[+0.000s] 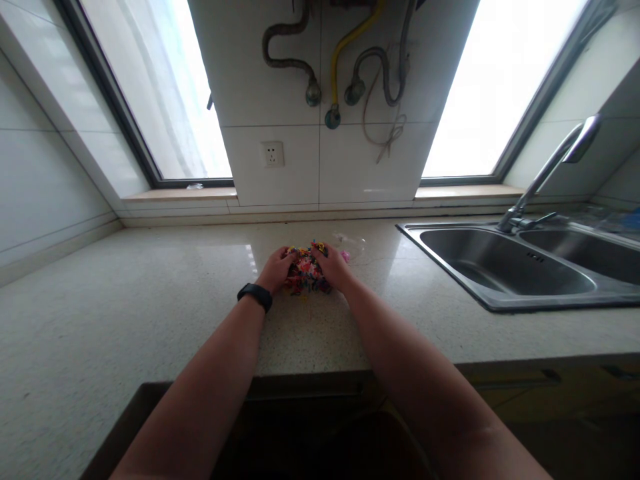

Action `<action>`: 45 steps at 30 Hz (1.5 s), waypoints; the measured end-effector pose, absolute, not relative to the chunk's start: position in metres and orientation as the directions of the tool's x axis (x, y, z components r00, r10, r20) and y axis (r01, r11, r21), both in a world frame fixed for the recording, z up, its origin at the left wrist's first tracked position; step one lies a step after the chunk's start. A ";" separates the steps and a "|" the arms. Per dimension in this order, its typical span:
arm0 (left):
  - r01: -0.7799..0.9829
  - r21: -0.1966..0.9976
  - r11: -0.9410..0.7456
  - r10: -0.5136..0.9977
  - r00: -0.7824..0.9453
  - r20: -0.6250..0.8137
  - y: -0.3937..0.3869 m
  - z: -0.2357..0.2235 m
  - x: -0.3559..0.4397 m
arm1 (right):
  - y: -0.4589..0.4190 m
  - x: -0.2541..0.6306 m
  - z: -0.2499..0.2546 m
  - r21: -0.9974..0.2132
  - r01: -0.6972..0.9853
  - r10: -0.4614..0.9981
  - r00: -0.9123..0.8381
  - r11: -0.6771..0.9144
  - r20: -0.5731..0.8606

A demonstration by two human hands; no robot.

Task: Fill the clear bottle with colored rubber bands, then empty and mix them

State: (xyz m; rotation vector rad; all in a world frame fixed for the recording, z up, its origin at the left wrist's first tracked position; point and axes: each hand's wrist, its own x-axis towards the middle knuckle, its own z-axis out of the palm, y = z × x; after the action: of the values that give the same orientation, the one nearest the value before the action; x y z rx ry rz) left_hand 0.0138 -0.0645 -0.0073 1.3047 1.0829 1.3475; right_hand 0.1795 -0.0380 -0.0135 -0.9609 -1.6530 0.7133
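A small heap of many-coloured pieces [307,268], with red, yellow, blue and pink among them, lies on the pale speckled countertop. The pieces are too small to tell their kind. My left hand [277,268], with a dark band on its wrist, curls round the heap's left side. From the right, my right hand [334,269] grips the other side, its thumb toward the middle. The undersides of the fingers are hidden by the heap. Just beyond my right hand lies a small pink piece [345,256], beside something clear and thin [353,245], perhaps plastic film.
A steel double sink [450,287] with a chrome tap [545,163] is set into the countertop [175,300] on the right. Hoses and a yellow pipe [345,47] hang on the tiled wall above a socket [273,154]. Windows flank the wall. Drawers sit below the front edge.
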 end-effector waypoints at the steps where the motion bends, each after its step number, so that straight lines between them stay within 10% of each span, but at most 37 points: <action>1: -0.070 0.983 -0.169 0.986 0.003 0.169 -0.065 -0.007 0.014 | -0.037 0.180 -0.014 -0.833 0.238 0.867 -0.130 0.499 0.481; 45: -0.146 0.985 -0.088 0.987 -0.144 0.067 -0.074 0.004 0.017 | -0.032 0.180 -0.019 -0.882 0.169 0.898 -0.101 0.440 0.429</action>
State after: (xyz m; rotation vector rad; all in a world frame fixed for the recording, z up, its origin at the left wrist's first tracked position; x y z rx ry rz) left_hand 0.0172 -0.0742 0.0038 1.0823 1.1562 1.4366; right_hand 0.1797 -0.0315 -0.0193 -0.9643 -1.5707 0.8117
